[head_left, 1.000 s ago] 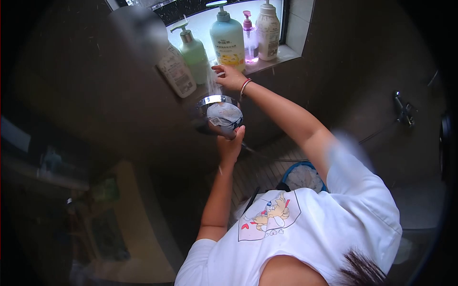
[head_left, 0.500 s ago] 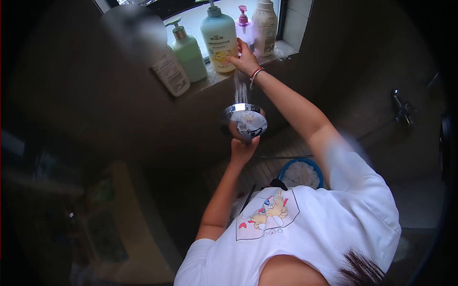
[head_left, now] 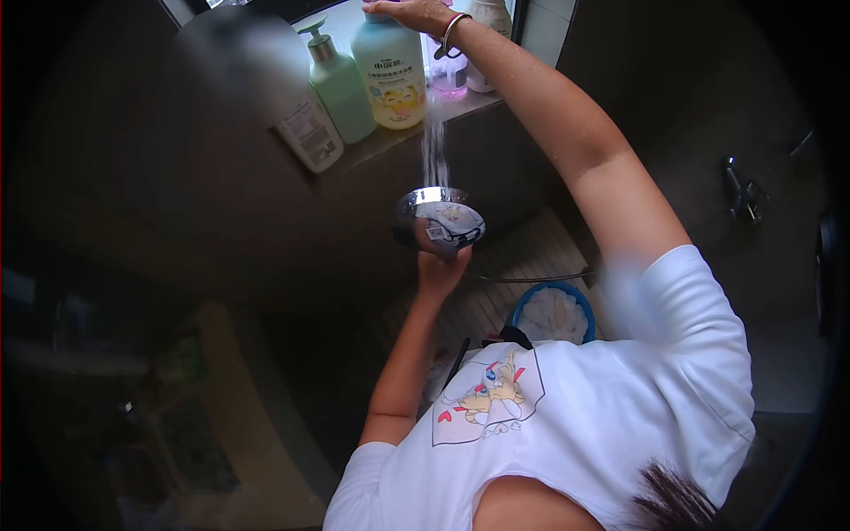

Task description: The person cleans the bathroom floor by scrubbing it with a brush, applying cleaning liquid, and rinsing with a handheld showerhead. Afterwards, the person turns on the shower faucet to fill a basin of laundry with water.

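Observation:
My left hand (head_left: 441,273) is closed round the handle of a chrome shower head (head_left: 436,199), whose face points away from me. Water (head_left: 435,146) streams from it toward the window ledge. On that ledge stands a large blue-and-yellow pump bottle (head_left: 391,84) with a cartoon print. My right hand (head_left: 416,14) grips the top of this bottle, and its fingers hide most of the pump. Partly behind my right wrist are a pink-purple pump bottle (head_left: 450,78) and a whitish bottle (head_left: 489,19). A green pump bottle (head_left: 343,93) stands to the left.
Left of the green bottle, a white bottle (head_left: 312,133) leans at the end of the ledge (head_left: 367,148). Below, a blue basin (head_left: 591,323) holds white cloth. The shower hose (head_left: 531,280) crosses above the floor. A wall tap (head_left: 744,195) is at right.
My right hand has moved from the side of the blue-and-yellow bottle up to its top. The shower head has shifted slightly left, with water still running.

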The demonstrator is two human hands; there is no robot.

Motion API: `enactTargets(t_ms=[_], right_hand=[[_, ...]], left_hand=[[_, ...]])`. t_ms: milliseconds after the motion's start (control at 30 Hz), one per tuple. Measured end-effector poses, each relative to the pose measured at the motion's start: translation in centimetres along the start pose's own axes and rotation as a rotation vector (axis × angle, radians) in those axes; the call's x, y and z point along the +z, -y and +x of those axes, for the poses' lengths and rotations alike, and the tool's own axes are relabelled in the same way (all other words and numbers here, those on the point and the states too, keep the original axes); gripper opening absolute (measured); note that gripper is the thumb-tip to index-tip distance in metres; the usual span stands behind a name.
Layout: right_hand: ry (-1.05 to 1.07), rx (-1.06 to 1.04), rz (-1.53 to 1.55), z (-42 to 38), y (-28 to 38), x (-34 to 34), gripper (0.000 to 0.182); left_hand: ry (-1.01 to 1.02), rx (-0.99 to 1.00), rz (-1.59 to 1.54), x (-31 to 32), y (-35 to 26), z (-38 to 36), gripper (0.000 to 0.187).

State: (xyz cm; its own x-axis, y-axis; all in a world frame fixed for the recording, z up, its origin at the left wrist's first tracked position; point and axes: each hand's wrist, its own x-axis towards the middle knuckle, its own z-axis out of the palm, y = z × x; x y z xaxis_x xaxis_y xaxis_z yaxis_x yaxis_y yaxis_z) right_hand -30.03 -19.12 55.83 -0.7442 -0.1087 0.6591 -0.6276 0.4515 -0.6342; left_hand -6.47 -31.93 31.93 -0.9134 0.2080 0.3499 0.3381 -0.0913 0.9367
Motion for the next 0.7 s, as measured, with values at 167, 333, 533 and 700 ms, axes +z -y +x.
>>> enactTargets(t_ms=[167, 333, 533, 700], right_hand=[[0.065, -0.176, -0.293, -1.6, 2.5, -2.1, 0.051], [-0.025, -0.104, -0.315, -8.0, 5.3, -6.4, 0.043], [-0.466, 0.454, 0.206, -21.7, 2.7, -13.8, 0.017], [-0.523, 1.026, 0.035, -36.8, -4.1, -17.5, 0.025]], left_hand=[[-0.049, -0.053, -0.046, -0.6, 0.6, -0.7, 0.024], [-0.017, -0.163, -0.008, -1.0, 2.3, -2.1, 0.032], [0.065, -0.290, 0.070, -0.8, 8.8, -6.2, 0.058], [0.505, -0.354, 0.167, 0.6, 14.6, -6.5, 0.044]])
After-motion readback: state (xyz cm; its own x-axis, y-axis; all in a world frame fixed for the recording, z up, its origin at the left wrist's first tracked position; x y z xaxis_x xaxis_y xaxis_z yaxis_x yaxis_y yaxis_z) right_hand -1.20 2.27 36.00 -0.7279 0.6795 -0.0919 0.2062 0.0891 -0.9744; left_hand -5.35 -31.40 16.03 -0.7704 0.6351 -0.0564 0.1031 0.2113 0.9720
